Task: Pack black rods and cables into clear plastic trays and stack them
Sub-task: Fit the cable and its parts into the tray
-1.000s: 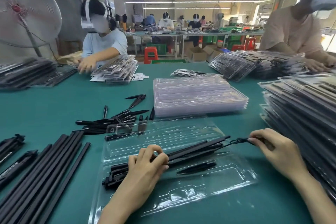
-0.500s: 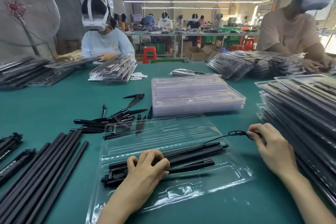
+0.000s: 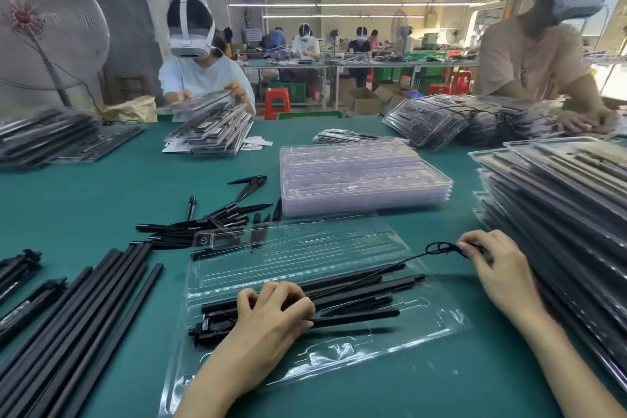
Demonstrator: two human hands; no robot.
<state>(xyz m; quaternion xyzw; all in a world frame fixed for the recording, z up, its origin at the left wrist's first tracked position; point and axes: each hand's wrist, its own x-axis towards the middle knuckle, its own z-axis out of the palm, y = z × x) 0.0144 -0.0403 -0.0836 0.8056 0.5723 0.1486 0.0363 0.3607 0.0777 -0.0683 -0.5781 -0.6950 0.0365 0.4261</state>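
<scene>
An open clear plastic tray [image 3: 424,332] lies on the green table in front of me. Several black rods [image 3: 359,292] lie along it. My left hand [image 3: 271,319] presses down on their left ends with curled fingers. A thin black cable [image 3: 390,265] runs from the rods up to a small looped end [image 3: 441,248]. My right hand [image 3: 498,268] pinches that looped end at the tray's right side, just above the table.
Loose long black rods [image 3: 74,309] lie at the left, small black pieces [image 3: 210,224] behind the tray. A stack of empty clear trays [image 3: 363,176] sits in the middle; a tall stack of packed trays [image 3: 559,207] stands at the right. Two people work across the table.
My right hand has lifted the cable's looped end up and away from the rods, drawing the cable taut. The rods have settled lower into the tray. My left hand stays put.
</scene>
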